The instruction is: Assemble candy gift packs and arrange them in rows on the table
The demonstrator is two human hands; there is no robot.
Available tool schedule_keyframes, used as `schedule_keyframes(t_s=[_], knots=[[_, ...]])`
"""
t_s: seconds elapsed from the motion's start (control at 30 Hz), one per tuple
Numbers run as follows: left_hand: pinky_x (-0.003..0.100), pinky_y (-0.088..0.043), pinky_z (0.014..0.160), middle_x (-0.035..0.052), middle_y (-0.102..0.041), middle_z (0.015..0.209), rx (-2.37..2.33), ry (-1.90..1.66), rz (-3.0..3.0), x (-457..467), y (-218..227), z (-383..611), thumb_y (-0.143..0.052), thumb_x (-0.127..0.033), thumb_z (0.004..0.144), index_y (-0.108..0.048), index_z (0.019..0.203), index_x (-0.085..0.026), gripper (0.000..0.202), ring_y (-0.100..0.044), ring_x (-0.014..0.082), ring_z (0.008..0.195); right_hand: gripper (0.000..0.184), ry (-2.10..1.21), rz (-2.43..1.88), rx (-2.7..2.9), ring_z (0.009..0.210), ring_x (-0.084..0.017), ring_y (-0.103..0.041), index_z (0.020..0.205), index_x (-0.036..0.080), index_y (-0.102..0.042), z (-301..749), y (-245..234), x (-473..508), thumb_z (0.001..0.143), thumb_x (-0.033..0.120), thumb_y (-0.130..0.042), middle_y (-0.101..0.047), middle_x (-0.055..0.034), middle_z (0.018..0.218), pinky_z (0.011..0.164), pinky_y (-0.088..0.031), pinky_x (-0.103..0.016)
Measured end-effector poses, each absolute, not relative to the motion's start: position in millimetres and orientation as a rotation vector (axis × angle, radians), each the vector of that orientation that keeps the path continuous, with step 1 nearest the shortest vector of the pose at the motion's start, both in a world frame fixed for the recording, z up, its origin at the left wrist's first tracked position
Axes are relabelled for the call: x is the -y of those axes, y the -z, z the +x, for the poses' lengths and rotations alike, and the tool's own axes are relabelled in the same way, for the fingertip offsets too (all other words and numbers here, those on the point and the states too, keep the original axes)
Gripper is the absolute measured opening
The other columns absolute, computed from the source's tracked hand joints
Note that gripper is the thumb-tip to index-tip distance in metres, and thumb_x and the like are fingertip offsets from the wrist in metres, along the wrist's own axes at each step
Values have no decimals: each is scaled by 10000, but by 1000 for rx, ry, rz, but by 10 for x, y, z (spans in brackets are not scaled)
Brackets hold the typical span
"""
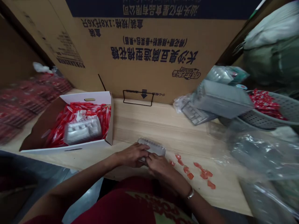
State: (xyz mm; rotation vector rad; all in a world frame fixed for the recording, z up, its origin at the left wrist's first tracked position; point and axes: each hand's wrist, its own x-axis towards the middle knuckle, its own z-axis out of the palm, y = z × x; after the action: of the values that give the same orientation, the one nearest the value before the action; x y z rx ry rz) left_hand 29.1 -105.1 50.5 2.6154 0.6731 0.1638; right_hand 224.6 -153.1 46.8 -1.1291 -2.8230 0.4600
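Observation:
A clear plastic tray [154, 146] lies on the wooden table [149, 124] near its front edge. My left hand [132, 154] rests on the tray's near left side with fingers curled over it. My right hand [160, 166] meets it from the right, fingers closed against the tray's near edge. Several small orange-red sachets [198, 172] lie scattered on the table just right of my right hand.
A white box [70, 123] at the left holds red packets and a plastic tray. A large cardboard carton [149, 49] stands behind. At right are bagged stacks of trays [217, 99], a grey basket [275, 112] of red sachets and clear bags [261, 155].

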Motion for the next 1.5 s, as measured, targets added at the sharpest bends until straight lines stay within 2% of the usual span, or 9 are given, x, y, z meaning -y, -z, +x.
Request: schedule_keyframes(t_s=[0.17, 0.3, 0.43, 0.57, 0.7, 0.9, 1.2, 1.4, 1.5], knots=[[401, -361, 999, 104, -551, 1296, -779, -429, 2320, 1043, -675, 212, -727, -347, 711, -615, 1036, -201, 373, -513, 255, 1168, 143, -778, -1081, 2626, 670, -123, -486, 773, 191, -496, 2436, -809, 1369, 735, 53, -488, -575, -5, 792, 612, -349, -257], [316, -394, 897, 29, -648, 1020, -751, -465, 2177, 1040, -693, 249, -700, -325, 756, -628, 864, -203, 178, -571, 181, 986, 140, -984, -1035, 2568, 628, -103, -441, 752, 198, -467, 2460, -814, 1353, 710, 65, -479, -546, 14, 756, 568, -308, -243], [323, -377, 881, 9, -629, 967, -850, -350, 2253, 1074, -677, 327, -779, -302, 663, -629, 880, -215, 277, -557, 188, 945, 153, -779, -1031, 2678, 690, -138, -487, 803, 185, -486, 2370, -673, 1436, 747, 56, -425, -578, -27, 813, 631, -362, -267], [317, -377, 906, 12, -613, 993, -911, -404, 2217, 1115, -666, 367, -735, -331, 723, -628, 841, -214, 197, -531, 185, 980, 185, -699, -1032, 2732, 720, -153, -529, 818, 177, -511, 2336, -714, 1449, 756, 40, -404, -594, -37, 838, 667, -401, -270], [333, -394, 853, 55, -598, 1082, -1016, -279, 2364, 1160, -599, 394, -726, -225, 680, -612, 978, -212, 319, -511, 230, 1001, 205, -626, -1044, 2825, 790, -176, -563, 852, 165, -525, 2365, -710, 1418, 744, 21, -426, -609, -54, 877, 704, -421, -277], [317, -367, 779, 35, -623, 916, -1108, -380, 2317, 1199, -528, 412, -720, -479, 707, -601, 773, -192, 318, -522, 211, 902, 159, -641, -1039, 2806, 756, -154, -555, 857, 183, -505, 2393, -554, 1407, 768, 63, -451, -608, -32, 870, 679, -418, -265], [326, -367, 746, 63, -620, 945, -1206, -218, 2418, 1290, -469, 434, -631, -235, 750, -590, 825, -186, 98, -517, 223, 909, 172, -628, -996, 2788, 685, -141, -503, 806, 186, -500, 2352, -551, 1383, 738, 42, -435, -597, -20, 777, 645, -374, -268], [349, -407, 843, 60, -619, 982, -1004, -704, 2253, 1194, -621, 328, -581, -247, 825, -591, 863, -201, 61, -534, 205, 951, 105, -754, -1066, 2488, 674, -130, -483, 795, 197, -506, 2538, -1025, 1287, 834, 114, -456, -543, -2, 769, 619, -364, -258], [292, -451, 749, 42, -600, 873, -969, -919, 2051, 1119, -689, 290, -561, -272, 838, -567, 869, -195, 83, -555, 164, 836, 77, -561, -1048, 2100, 779, -153, -522, 880, 204, -523, 2686, -1163, 1358, 906, 174, -457, -552, -24, 838, 677, -402, -272]])
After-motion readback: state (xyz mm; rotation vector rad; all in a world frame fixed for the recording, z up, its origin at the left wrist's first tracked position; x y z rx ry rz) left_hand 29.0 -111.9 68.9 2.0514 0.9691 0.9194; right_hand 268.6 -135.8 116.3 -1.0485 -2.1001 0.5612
